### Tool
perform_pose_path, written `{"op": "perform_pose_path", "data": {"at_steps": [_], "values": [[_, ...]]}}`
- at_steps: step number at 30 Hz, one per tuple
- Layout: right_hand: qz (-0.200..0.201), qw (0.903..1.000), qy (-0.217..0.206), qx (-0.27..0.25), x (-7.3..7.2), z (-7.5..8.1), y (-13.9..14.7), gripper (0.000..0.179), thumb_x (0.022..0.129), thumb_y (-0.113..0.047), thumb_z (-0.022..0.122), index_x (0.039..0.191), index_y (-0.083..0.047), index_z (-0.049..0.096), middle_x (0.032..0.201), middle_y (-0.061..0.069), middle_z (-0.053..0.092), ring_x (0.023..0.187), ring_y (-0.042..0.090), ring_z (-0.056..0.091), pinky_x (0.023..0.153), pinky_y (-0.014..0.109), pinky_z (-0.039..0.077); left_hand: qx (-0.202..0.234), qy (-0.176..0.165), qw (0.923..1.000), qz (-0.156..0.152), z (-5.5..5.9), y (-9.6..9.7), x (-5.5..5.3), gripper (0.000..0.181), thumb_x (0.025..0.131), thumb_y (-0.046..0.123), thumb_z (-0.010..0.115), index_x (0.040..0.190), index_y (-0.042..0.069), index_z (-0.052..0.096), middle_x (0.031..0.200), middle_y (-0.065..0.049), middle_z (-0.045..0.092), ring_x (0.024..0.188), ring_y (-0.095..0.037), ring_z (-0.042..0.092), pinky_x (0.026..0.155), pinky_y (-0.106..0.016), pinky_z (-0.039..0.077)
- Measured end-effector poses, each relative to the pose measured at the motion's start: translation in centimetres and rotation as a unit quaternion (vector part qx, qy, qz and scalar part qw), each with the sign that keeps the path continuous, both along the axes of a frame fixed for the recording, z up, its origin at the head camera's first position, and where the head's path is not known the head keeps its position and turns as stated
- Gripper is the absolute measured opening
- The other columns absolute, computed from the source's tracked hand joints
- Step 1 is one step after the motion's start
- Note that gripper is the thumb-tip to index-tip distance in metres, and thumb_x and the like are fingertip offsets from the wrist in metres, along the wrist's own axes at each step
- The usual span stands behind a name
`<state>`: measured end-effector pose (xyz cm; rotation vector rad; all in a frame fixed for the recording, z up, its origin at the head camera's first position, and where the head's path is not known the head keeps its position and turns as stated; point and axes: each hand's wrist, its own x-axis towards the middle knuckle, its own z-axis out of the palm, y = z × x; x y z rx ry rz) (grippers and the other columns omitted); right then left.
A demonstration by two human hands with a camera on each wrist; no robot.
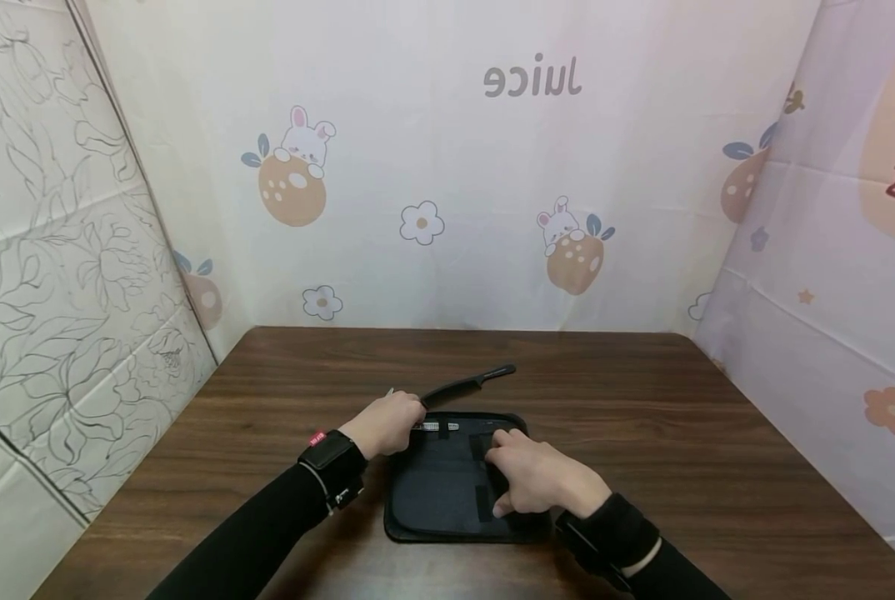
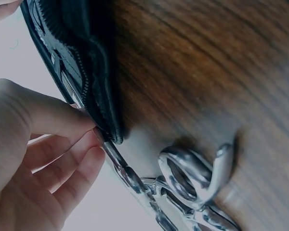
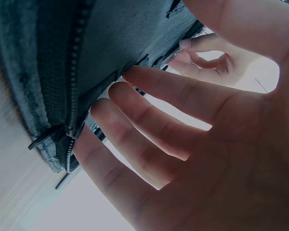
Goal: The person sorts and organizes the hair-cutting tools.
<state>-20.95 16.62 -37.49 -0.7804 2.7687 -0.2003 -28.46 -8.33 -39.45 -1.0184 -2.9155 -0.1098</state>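
1. We log the black zip case (image 1: 436, 492) lying opened on the brown wooden table (image 1: 665, 425), between both hands.
2. Left hand (image 1: 390, 422): thumb and fingers pinch a slim metal shank (image 2: 116, 156) at the case's far left corner; silver finger rings (image 2: 190, 175) sit near.
3. Right hand (image 1: 533, 475): released, fingers extended, touching the case's right side.
4. We note a black comb (image 1: 458, 388) beyond the case.

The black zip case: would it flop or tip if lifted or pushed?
The black zip case probably keeps its shape, since its panel lies flat with a neat outline. Being low and broad on the table, it would likely slide rather than tip. Its woven-looking surface suggests it may not be very slippery to hold.
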Motion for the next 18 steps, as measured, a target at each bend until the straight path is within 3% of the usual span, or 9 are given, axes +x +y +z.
{"op": "perform_pose_path", "data": {"at_steps": [13, 18], "values": [[0.007, 0.9999, 0.001, -0.009, 0.19, -0.04, 0.09, 0.054, 0.08, -0.032, 0.088, 0.125, -0.008, 0.069, 0.11, -0.005, 0.051, 0.096, 0.015, 0.045, 0.072, 0.034, 0.045, -0.008, 0.009, 0.9998, -0.013, 0.38, 0.24, 0.49, 0.018, 0.088, -0.008, 0.07, 0.094, 0.009, 0.073, 0.093, -0.004, 0.065, 0.089, -0.022, 0.062, 0.081, -0.037, 0.052], [0.012, 0.9999, 0.0, -0.011, 0.14, -0.12, 0.26, 0.053, 0.081, -0.032, 0.088, 0.125, -0.008, 0.069, 0.11, -0.004, 0.05, 0.096, 0.015, 0.044, 0.07, 0.033, 0.043, -0.009, 0.003, 0.9999, -0.009, 0.21, 0.61, 0.47, 0.019, 0.087, -0.008, 0.071, 0.092, 0.01, 0.073, 0.093, -0.004, 0.064, 0.092, -0.024, 0.063, 0.098, -0.044, 0.05]]}}
